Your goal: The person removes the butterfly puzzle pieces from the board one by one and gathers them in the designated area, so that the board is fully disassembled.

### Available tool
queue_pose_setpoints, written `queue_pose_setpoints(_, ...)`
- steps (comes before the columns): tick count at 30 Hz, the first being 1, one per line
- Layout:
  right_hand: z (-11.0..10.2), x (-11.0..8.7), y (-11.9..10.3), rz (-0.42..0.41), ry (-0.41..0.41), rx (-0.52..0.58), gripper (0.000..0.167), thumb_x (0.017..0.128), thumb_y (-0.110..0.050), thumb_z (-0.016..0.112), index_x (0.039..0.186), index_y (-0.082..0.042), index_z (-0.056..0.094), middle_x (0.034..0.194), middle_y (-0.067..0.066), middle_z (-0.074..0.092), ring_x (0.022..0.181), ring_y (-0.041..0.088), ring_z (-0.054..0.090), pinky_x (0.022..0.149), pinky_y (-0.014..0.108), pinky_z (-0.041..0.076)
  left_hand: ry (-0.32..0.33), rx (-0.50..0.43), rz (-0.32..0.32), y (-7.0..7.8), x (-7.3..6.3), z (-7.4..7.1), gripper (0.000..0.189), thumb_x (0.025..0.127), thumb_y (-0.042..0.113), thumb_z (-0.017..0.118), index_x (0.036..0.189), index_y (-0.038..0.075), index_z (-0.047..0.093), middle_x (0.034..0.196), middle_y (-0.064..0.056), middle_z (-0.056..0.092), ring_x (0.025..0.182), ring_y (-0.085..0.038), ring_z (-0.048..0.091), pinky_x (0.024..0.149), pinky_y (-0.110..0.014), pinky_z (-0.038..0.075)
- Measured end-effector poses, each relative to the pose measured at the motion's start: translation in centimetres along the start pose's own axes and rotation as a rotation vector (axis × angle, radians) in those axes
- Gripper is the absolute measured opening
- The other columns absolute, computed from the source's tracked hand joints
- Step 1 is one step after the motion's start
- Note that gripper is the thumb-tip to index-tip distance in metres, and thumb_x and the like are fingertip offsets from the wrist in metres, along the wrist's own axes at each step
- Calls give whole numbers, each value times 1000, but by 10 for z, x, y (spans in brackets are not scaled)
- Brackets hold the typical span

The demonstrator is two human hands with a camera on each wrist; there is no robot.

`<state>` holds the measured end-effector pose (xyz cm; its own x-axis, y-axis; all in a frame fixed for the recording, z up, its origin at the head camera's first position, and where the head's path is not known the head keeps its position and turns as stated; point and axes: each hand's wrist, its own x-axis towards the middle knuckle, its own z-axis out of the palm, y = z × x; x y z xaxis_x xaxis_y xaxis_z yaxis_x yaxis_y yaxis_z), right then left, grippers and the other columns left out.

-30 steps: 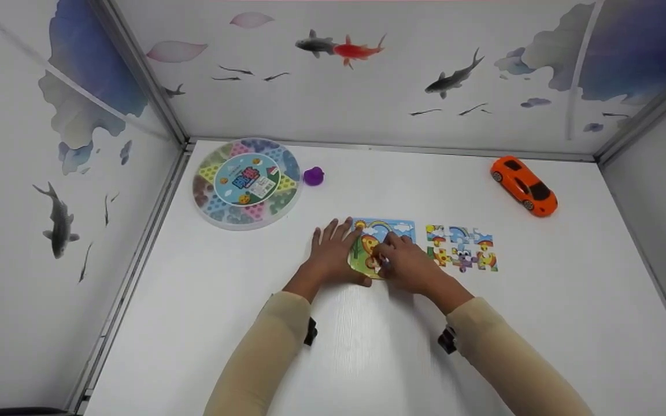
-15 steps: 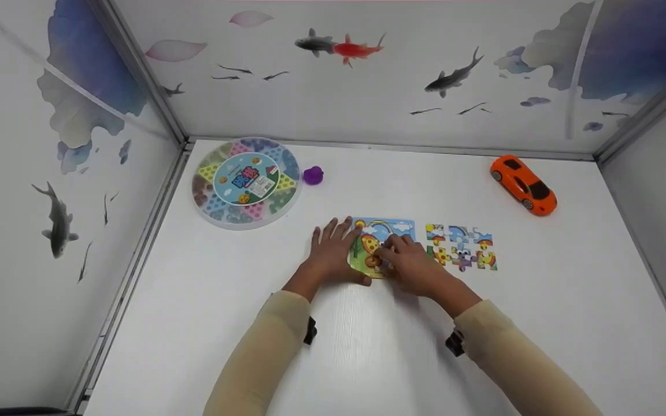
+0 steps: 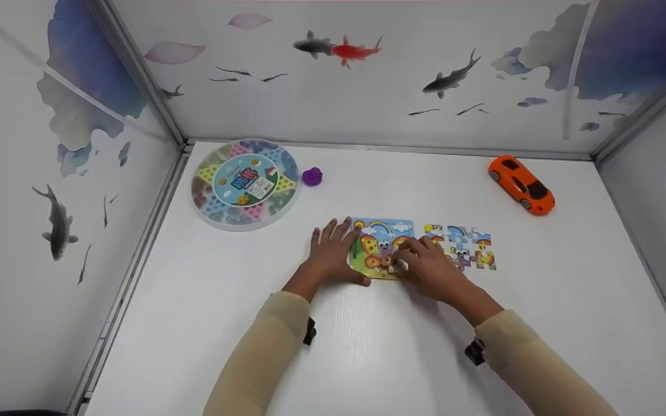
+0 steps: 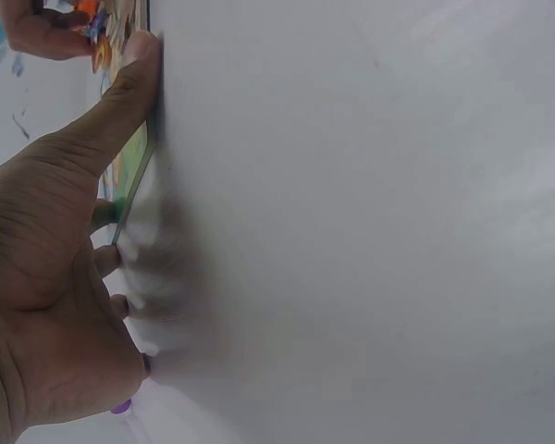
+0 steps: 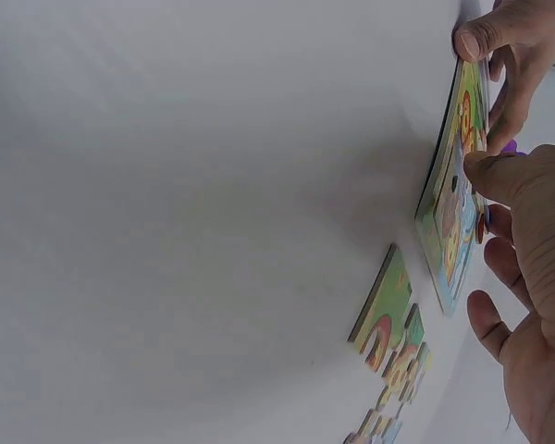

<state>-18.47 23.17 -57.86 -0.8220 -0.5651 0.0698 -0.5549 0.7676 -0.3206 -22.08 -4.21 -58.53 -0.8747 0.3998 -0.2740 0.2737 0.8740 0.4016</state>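
Observation:
A small square jigsaw puzzle (image 3: 388, 226) with a rainbow and a cartoon butterfly lies flat on the white table. My left hand (image 3: 332, 254) rests along its left edge, fingers spread and thumb at the near corner; the left wrist view shows that thumb (image 4: 120, 102) stretched along the board's edge. Over the puzzle's right part, my right hand (image 3: 428, 268) pinches a small colourful puzzle piece (image 4: 100, 51), tilted up from the board. From the right wrist, this piece (image 5: 482, 227) shows edge-on behind the thumb; most of it is hidden.
Just right of the puzzle lie several loose puzzle pieces (image 3: 485, 259) in rows, partly covered by my right hand. Farther back are a round Chinese checkers box (image 3: 246, 216), a small purple toy (image 3: 312, 177) and an orange toy car (image 3: 521, 185). Printed walls (image 3: 333, 104) enclose the table.
My right hand has shifted right across the puzzle, uncovering the butterfly's face in the middle and now overlapping the nearest loose pieces. My left hand has stayed in place.

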Motion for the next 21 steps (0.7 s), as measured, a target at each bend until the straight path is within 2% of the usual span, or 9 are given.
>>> queue_pose_setpoints(7, -6, -26, 19, 40, 25, 50, 28, 100, -11, 83, 127, -19, 77, 134, 6, 68, 124, 29, 59, 107, 58, 54, 3, -26, 6, 1, 0, -1, 126, 80, 65, 93, 178, 23, 26, 189, -5, 10, 176, -35, 3, 140, -67, 3)
queue_pose_setpoints(9, -7, -33, 24, 49, 27, 57, 29, 100, -10, 82, 127, -19, 77, 134, 6, 68, 123, 29, 59, 108, 61, 54, 9, -30, 10, 1, -1, -1, 125, 79, 65, 93, 177, 22, 28, 188, -6, 11, 175, -36, 4, 139, -68, 5)
queue_pose_setpoints(14, -8, -52, 33, 91, 34, 53, 37, 102, -10, 81, 136, -21, 77, 136, 6, 67, 125, 31, 60, 109, 66, 52, 6, -24, 15, -1, 2, 1, 127, 79, 67, 92, 177, 22, 27, 188, -6, 12, 175, -36, 5, 139, -68, 6)
queue_pose_setpoints(19, -8, -70, 43, 113, 50, 46, 46, 99, -4, 81, 141, -23, 75, 139, 8, 66, 128, 34, 59, 108, 59, 56, -3, -22, 9, -2, 3, 2, 128, 79, 67, 92, 178, 24, 25, 189, -3, 10, 176, -34, 2, 140, -67, 4)
queue_pose_setpoints(21, -7, -77, 47, 121, 59, 41, 47, 99, -3, 81, 141, -23, 75, 138, 8, 66, 128, 34, 59, 108, 60, 56, -3, -20, 8, -3, 3, 3, 128, 79, 67, 92, 178, 24, 25, 189, -3, 10, 176, -34, 2, 140, -67, 4)
